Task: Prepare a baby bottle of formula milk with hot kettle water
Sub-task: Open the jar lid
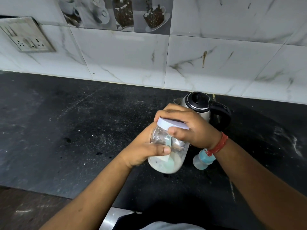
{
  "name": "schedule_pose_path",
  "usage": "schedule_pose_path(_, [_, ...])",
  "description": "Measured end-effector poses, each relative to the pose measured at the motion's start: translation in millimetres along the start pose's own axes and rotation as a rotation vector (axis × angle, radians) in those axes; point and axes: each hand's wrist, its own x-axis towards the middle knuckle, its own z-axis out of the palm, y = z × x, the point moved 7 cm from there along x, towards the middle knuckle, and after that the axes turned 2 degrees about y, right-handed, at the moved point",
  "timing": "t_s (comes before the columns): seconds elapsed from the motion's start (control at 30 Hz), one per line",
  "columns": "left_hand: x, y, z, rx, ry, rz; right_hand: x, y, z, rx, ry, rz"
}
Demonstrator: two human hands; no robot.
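L hand (146, 151) fingers wrapped tight round clear jar (167, 146), held tilted above counter (66, 130). R hand (187, 128) fingers clamped on its white lid (172, 124). Kettle (199, 103) behind; bottle (202, 160) beside jar, under R wrist.

The table (69, 130) is a dark speckled stone slab running along the tiled wall, scuffed and dusted with pale marks. A steel kettle (199, 105) stands on it toward the back; a baby bottle (201, 161) sits nearer.
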Motion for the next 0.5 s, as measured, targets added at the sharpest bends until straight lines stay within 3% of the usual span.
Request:
schedule_pose_path(0.1, [-2.1, 5.7, -3.2, -0.022, -0.036, -0.006, 8.9, -7.1, -5.6, -0.028, -0.13, 0.012])
schedule_pose_path(0.23, [-0.6, 4.3, -27.2, 0.098, 0.103, -0.043, 7.9, 7.6, -12.6, -0.246, -0.246, 0.071])
schedule_pose_path(0.37, [-0.4, -0.2, -42.2, 0.241, 0.198, -0.042, 2.6, 22.2, -17.0, -0.368, -0.137, 0.197])
schedule_pose_path(0.5, [1.5, -3.9, -45.0, 0.345, 0.225, -0.06, -3.3, 32.5, -7.1, -0.309, -0.013, 0.291])
